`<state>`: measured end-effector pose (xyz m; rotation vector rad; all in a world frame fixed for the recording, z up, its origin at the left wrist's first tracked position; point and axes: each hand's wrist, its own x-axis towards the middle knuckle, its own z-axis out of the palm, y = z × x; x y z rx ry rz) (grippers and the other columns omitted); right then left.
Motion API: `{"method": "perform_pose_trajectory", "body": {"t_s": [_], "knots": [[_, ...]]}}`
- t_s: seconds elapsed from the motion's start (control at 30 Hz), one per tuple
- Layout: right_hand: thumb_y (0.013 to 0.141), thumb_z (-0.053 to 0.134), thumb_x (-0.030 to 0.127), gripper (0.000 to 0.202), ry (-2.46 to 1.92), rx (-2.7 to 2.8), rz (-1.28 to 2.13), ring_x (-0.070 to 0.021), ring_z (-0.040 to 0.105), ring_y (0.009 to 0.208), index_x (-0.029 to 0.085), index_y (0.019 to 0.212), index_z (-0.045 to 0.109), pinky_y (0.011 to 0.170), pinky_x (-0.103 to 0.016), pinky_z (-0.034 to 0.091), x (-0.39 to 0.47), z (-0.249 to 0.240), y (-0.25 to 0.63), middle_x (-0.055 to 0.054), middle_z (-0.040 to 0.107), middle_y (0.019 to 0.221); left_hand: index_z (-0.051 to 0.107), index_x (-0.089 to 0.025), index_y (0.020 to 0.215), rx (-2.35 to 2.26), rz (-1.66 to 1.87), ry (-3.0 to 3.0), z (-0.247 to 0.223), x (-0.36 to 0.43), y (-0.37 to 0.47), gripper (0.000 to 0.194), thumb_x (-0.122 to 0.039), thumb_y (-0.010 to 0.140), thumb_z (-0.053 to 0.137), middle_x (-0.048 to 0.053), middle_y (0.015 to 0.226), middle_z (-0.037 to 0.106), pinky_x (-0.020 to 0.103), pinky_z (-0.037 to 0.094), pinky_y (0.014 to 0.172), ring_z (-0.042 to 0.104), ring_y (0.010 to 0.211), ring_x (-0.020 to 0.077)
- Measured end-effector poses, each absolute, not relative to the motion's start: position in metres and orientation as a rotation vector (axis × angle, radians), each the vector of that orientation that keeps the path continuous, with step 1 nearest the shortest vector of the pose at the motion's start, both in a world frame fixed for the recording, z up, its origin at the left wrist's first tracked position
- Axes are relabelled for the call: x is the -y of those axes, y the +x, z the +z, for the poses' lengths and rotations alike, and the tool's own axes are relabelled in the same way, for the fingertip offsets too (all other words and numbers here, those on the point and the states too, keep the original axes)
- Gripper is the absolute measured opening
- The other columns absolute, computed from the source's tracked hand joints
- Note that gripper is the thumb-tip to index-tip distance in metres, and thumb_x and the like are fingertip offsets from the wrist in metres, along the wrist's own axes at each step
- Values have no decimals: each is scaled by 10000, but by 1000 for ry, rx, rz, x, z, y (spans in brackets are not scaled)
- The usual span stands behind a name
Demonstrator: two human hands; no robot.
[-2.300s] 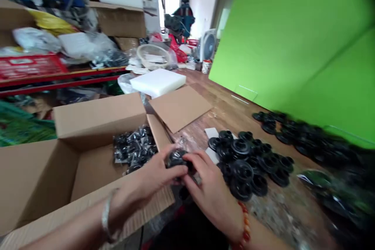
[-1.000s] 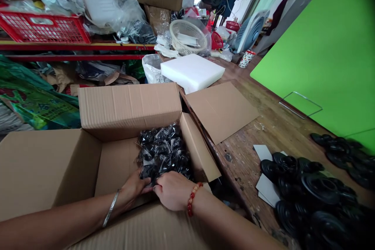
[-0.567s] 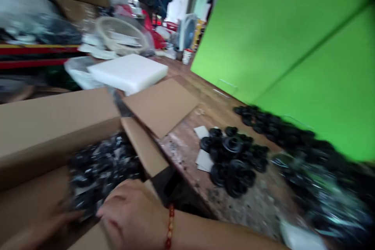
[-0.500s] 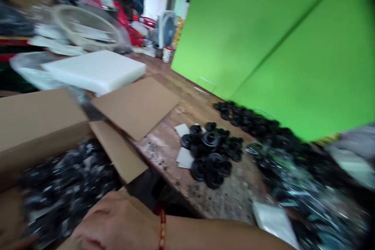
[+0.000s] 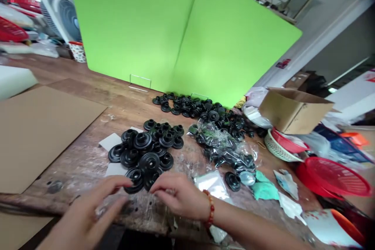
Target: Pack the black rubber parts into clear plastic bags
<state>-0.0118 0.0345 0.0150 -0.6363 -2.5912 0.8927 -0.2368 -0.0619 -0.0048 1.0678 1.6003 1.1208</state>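
Note:
A pile of black round flanged parts [image 5: 149, 162], stepped discs with raised hubs, lies on the worn wooden table [image 5: 88, 129]. My left hand [image 5: 90, 207] is at the pile's near left edge, thumb and forefinger apart, nothing between them; its fingertip is close to the nearest disc. My right hand [image 5: 183, 195], a beaded bracelet on its wrist, is at the near right edge. Its fingers are curled with the tips together by a black disc; anything inside them is hidden. White paper pieces [image 5: 110, 141] show under the pile's left side.
Behind stand green boards [image 5: 131, 19], with more black parts [image 5: 202, 109] along their foot. Bagged parts [image 5: 225, 144] and a clear plastic packet [image 5: 212, 183] lie rightward. Farther right are a carton [image 5: 293, 113], red basket [image 5: 336, 175] and white pot [image 5: 331, 224]. Cardboard [image 5: 43, 133] lies left.
The view has swung right, away from the open box of bagged black parts. My right hand has gone from that box to the pile, and my left hand is now there too.

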Motion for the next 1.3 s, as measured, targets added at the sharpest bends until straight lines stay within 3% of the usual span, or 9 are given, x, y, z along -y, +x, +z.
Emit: {"method": "perform_pose_trajectory", "body": {"t_s": [0.13,0.23,0.37,0.53,0.67,0.83,1.03,1.17,1.3], "knots": [[906,515,137,172,-1156,2598,186,-163,599,915,168,952,678,871,-263,453,-101,18,53,-53,694,934,739,-280,844,-1433,851,1610,8,14,-171,124,-305,801,625,36,885,735,279,473,786,649,865,256],[910,497,137,218,-1436,2458,-31,-235,538,1036,99,1053,658,951,-356,397,-153,21,93,-141,645,1067,702,-247,826,-1355,724,1758,12,-12,-136,161,-226,833,542,25,839,723,276,456,746,646,803,220],[838,648,293,409,-1615,2422,-93,-298,517,1056,101,1197,606,901,-400,400,-188,14,122,-180,586,1158,677,-203,853,-1331,557,1842,15,-32,-109,185,-189,842,493,38,873,716,284,444,764,636,820,202],[869,596,301,312,-1698,2487,-115,-286,523,1043,201,1162,643,865,-379,380,-191,9,130,-128,607,1137,683,-194,847,-1304,440,1879,18,-38,-92,182,-183,834,502,50,892,719,287,434,786,630,845,207],[874,573,473,360,-1642,2552,-130,-263,482,1119,225,1126,643,896,-344,360,-201,22,114,-94,597,1180,686,-198,849,-1287,352,1818,16,-21,-89,192,-160,823,499,46,888,720,272,430,774,631,843,205],[940,496,344,337,-1656,2591,-187,-296,454,1189,127,1184,578,993,-437,297,-229,27,69,-169,596,1183,681,-219,852,-1264,408,1669,2,21,-87,173,-168,823,518,18,891,707,239,421,774,626,849,181],[929,571,362,298,-1768,2748,-63,-211,618,961,133,1119,596,860,-422,497,-245,20,35,-81,628,1093,664,-177,848,-1342,618,1213,-25,60,-106,124,-258,829,572,42,819,678,271,448,721,614,790,192],[936,495,149,202,-1579,2843,-84,-251,613,1035,87,1090,611,878,-373,457,-208,37,30,-164,648,1089,657,-185,927,-1263,930,811,-38,72,-127,282,-412,767,705,66,894,675,323,467,802,622,855,211],[849,548,80,232,-1271,2970,29,-219,628,998,159,1045,643,843,-289,435,-133,62,28,-115,685,1035,583,-277,1196,-1214,1218,519,-32,77,-134,689,-405,581,865,123,1288,572,386,477,893,599,1088,292]]}}
